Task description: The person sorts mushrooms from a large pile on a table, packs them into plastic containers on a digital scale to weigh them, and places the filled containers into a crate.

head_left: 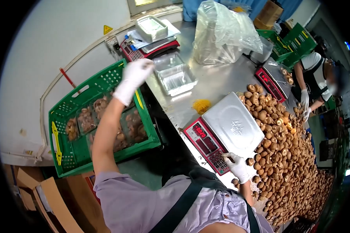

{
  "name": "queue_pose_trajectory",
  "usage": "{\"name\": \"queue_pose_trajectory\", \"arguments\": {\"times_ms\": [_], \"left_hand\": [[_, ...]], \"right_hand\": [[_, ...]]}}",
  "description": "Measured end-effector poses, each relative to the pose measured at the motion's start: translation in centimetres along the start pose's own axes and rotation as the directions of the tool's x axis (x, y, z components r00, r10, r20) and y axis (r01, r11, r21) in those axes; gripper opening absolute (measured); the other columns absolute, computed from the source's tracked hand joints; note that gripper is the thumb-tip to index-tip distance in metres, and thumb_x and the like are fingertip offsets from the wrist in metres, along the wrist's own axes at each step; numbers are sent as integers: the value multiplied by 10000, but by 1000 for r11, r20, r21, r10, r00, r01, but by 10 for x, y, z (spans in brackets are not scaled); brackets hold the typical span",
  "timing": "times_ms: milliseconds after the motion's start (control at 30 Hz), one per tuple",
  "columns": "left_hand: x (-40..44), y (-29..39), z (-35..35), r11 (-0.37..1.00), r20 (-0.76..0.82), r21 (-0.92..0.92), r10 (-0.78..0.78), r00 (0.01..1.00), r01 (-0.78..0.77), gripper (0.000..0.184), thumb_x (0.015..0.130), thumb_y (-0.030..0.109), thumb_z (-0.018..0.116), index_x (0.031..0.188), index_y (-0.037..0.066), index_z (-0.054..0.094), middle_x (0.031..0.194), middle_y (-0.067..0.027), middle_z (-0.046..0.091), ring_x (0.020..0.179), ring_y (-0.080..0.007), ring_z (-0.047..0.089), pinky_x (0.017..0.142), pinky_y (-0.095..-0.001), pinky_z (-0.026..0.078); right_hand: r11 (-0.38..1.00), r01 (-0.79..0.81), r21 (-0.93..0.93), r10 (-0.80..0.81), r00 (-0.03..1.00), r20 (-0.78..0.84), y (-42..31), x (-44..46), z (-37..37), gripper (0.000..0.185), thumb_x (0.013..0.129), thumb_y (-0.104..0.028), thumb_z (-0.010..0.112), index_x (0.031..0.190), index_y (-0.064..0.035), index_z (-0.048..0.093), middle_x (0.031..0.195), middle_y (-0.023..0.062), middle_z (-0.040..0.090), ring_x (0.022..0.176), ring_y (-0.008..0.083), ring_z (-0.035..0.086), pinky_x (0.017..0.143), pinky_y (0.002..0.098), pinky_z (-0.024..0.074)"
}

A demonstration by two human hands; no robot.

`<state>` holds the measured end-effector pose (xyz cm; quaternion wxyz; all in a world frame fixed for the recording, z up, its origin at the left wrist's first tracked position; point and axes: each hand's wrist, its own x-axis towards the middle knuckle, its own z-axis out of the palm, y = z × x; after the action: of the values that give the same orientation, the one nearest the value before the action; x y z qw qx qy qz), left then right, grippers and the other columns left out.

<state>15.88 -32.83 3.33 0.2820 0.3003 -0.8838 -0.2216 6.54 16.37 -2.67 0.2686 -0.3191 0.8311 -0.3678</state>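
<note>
Surface [217, 79]: metal, carried mushrooms [284, 151] and scale [235, 122].
Left hand [138, 72]: curled near clear tray [177, 80]; couldn't tell grip.
Right hand [237, 167]: half-curled by keypad [217, 160]; couldn't tell grip.

The person wears a pale purple shirt [144, 200] with wrinkles and short, loose sleeves [108, 184]. Small brown buttons [226, 216] show on the front. Wide, dark green straps [177, 209] go over it and join a dark apron [208, 178]. The left hand [139, 72] and right hand [237, 166] have thin white gloves [125, 91] that cover the wrists.
</note>
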Motion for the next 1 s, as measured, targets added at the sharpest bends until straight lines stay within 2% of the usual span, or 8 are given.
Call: {"name": "queue_pose_trajectory", "arguments": {"times_ms": [33,167,267,400,567,733,867,1000], "left_hand": [[7,7,26,979,182,29,191,965,-200,319,812,392,609,1002,150,691,958,-94,677,891,-261,646,767,-373,511],[6,19,135,847,653,188,271,708,-497,358,730,382,646,939,94,686,922,-144,672,824,-302,655,705,-412,524],[0,4,184,695,649,324,330,685,-642,183,755,160,580,803,34,703,802,-181,672,748,-310,664,645,-388,531],[8,20,173,690,697,321,292,655,-649,180,748,92,548,809,36,708,810,-177,675,764,-307,668,649,-383,531],[21,33,145,827,689,347,95,718,-442,245,809,210,529,875,55,707,867,-154,687,840,-314,666,710,-394,524],[50,36,136,935,239,345,-5,971,-80,250,790,339,563,926,160,674,875,-135,685,831,-326,655,731,-431,503],[73,31,118,987,-55,109,-113,992,119,166,790,273,569,865,161,667,827,-124,678,799,-314,654,702,-406,508],[92,21,114,981,29,-71,-179,983,181,214,769,268,583,905,146,695,835,-101,690,800,-264,665,718,-359,507]], "right_hand": [[1000,-4,3,4,1000,-13,-1,-2,0,184,882,-161,643,1007,-29,673,775,106,682,681,112,625,651,260,508],[994,-104,27,106,993,-55,-7,-14,-7,179,883,-153,634,1009,-33,675,775,104,682,686,118,632,657,258,510],[972,-219,80,227,968,-108,1,-24,-8,181,882,-143,629,1022,-37,674,772,84,679,693,106,611,678,250,500],[928,-262,266,295,951,-94,35,-35,-6,183,908,-140,619,1047,-27,657,821,26,652,751,77,567,692,219,469],[939,-223,262,257,961,-103,46,-33,-4,183,919,-132,599,1038,0,645,795,24,637,672,73,564,626,213,488],[969,-218,114,230,967,-106,28,-27,-14,167,890,-136,616,1004,-25,666,756,84,661,684,123,609,658,252,493],[972,-229,50,233,966,-112,28,-26,-16,175,875,-165,620,977,-31,669,790,139,676,700,199,664,666,288,516],[982,-188,5,187,971,-147,35,-27,-15,173,875,-161,620,977,-31,670,807,139,682,715,208,668,678,294,521]]}}
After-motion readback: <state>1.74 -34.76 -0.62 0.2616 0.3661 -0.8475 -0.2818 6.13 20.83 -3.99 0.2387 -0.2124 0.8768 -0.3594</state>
